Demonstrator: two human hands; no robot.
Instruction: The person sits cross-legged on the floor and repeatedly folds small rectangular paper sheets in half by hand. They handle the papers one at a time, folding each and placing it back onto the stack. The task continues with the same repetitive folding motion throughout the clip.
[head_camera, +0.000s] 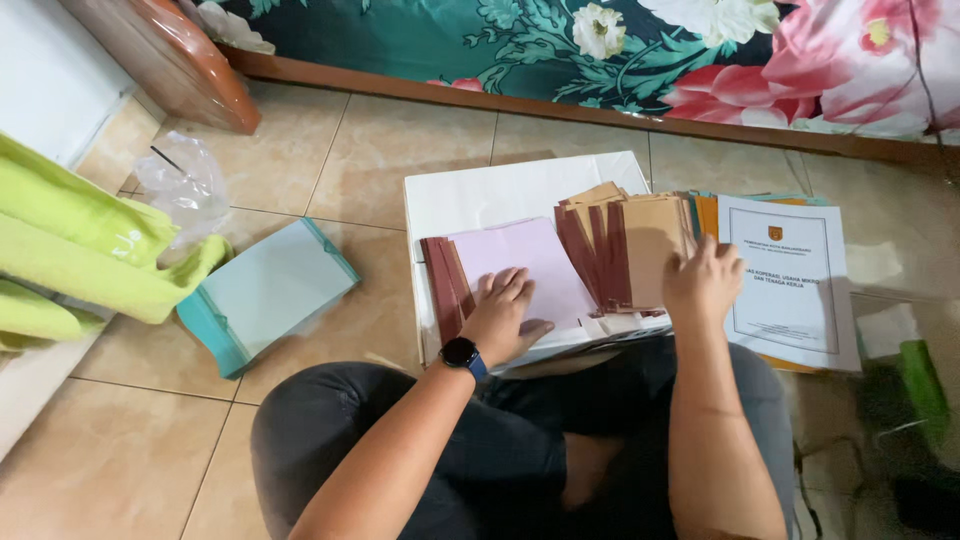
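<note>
Flat and open, our left hand (508, 312) presses the pink sheet (520, 265) on the white box (500, 190) over our lap; we keep it pinned while our right hand (703, 280), fingers spread, rests on the tan folders (648, 245), squaring their edges gently

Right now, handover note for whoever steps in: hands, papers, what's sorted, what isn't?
Left hand: open, flat on the pink sheet, watch on the wrist.
Right hand: fingers spread on the fanned brown envelopes.
Both lie on a white box on the person's lap, with dark red strips at the left.
A printed cover sheet tops a pile at the right; a teal folder stack lies on the floor at the left.
Done: envelopes fanned out.
Left: cannot tell.
</note>
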